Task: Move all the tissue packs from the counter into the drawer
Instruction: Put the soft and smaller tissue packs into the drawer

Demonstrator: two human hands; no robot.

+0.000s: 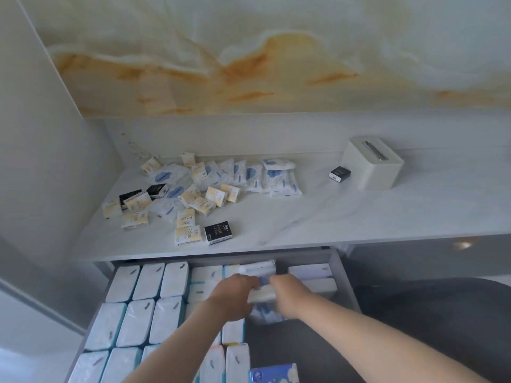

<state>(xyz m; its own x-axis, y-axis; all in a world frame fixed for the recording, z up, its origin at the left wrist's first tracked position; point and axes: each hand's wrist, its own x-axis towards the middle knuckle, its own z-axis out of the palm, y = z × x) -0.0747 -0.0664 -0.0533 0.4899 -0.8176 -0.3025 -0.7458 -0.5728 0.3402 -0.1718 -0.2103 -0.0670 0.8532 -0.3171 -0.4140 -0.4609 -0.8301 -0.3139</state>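
Stowing is the step in hand: our left hand (pixel 235 295) and right hand (pixel 287 297) are both down in the open drawer (pixel 342 272), fingers curled round a small bundle of blue-and-white packs (pixel 262 296) held between them, among the large white bricks (pixel 143 283) stored there. Most of the job is left, we judge (the pile of tissue packs (pixel 193 189) lies scattered across the bench (pixel 359 217), and one black pack (pixel 339 172) sits apart, just beside the tissue box (pixel 372 161)). Next we need to set the bundle in a free spot, loosen both grips, then reach up for another handful.
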